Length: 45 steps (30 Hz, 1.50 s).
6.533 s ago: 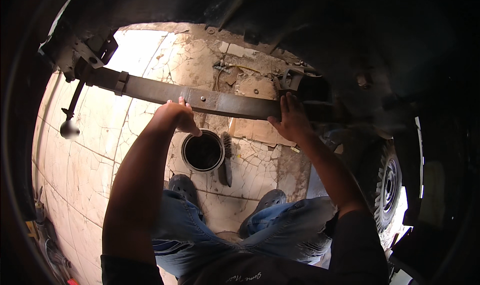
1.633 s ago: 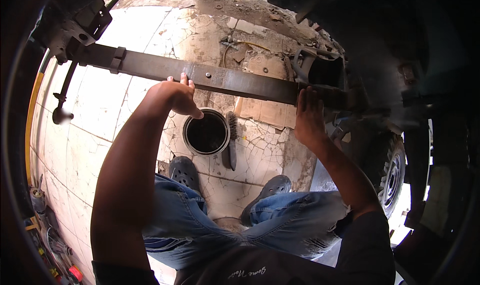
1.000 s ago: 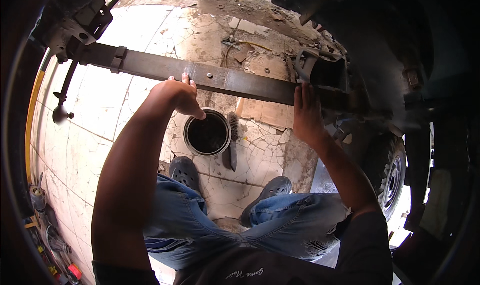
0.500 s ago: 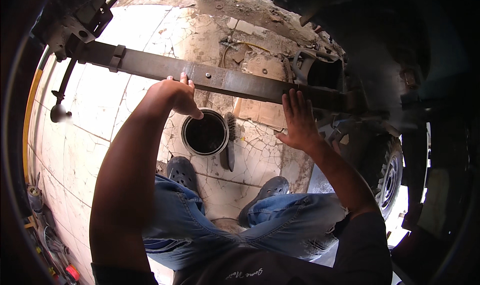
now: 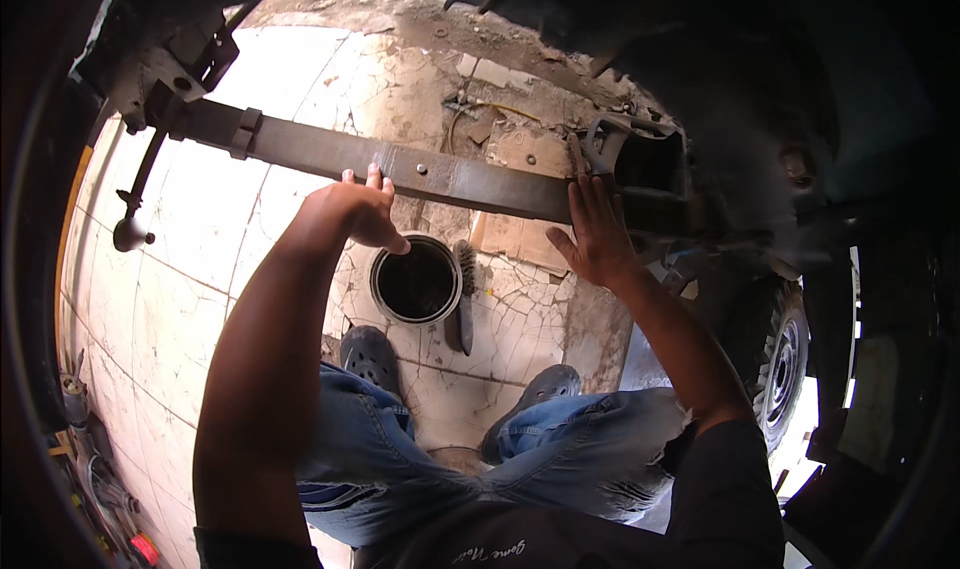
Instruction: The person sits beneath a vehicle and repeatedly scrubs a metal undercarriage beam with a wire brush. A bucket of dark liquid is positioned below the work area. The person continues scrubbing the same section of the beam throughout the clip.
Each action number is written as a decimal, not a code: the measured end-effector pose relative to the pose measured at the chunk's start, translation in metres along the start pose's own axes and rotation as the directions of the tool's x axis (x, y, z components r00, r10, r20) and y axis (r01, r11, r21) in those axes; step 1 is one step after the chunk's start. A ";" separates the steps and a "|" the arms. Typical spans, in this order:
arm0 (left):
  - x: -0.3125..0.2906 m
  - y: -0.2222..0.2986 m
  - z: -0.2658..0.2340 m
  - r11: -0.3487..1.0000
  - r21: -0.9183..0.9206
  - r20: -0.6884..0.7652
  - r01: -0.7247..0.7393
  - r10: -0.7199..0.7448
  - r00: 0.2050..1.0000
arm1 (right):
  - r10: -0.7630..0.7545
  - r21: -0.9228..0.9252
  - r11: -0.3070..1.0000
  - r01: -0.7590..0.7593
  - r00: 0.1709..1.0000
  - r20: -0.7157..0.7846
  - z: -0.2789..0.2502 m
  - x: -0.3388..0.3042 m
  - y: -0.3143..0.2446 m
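A long grey steel leaf spring (image 5: 482, 183) runs across in front of me, with a clamp (image 5: 246, 133) round it near its left end and a small round bolt end (image 5: 423, 170) at its middle. My left hand (image 5: 362, 211) rests its fingertips on the near edge, left of that bolt end, thumb pointing down and apart. Farther right, my right hand (image 5: 600, 231) lays its outstretched fingers across the spring, with the thumb spread to the left. Neither hand grips anything that I can see.
Below the spring, a round open can (image 5: 416, 281), dark inside, stands on the cracked tile floor (image 5: 300, 259). Beside it lies a wire brush (image 5: 465, 299). Cardboard (image 5: 520, 237) covers part of the floor. A wheel (image 5: 785, 359) is at the right, tools (image 5: 105, 484) at the lower left.
The whole view has shifted slightly, so the scene sits lower. My right hand has slid a little farther over the spring, its thumb now closer to it. My left hand stays in place.
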<state>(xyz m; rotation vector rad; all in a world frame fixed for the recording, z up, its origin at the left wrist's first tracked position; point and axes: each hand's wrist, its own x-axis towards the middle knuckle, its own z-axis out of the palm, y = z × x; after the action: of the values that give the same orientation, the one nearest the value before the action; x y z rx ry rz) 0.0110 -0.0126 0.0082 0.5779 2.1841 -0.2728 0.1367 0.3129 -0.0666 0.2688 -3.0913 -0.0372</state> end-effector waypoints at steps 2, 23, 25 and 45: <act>-0.002 -0.001 -0.003 1.000 -0.022 -0.010 -0.001 0.001 1.000 | -0.024 0.003 1.000 0.024 0.999 -0.039 0.002 -0.011 -0.002; -0.001 0.003 -0.006 1.000 -0.012 0.021 0.007 -0.007 1.000 | 0.049 -0.051 0.997 -0.054 0.995 -0.082 0.004 0.023 0.018; 0.002 0.000 -0.003 1.000 0.000 0.027 0.023 -0.023 0.999 | 0.137 -0.050 0.989 -0.138 0.990 -0.015 -0.004 0.036 0.013; 0.003 0.001 -0.002 0.998 0.053 0.005 0.020 -0.020 1.000 | 0.182 -0.047 0.983 -0.176 0.939 0.292 -0.043 -0.020 -0.016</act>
<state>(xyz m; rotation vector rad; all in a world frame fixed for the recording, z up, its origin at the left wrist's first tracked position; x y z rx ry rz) 0.0087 -0.0102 0.0075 0.5842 2.1836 -0.3431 0.1606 0.3002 -0.0247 -0.0247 -3.3957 -0.1135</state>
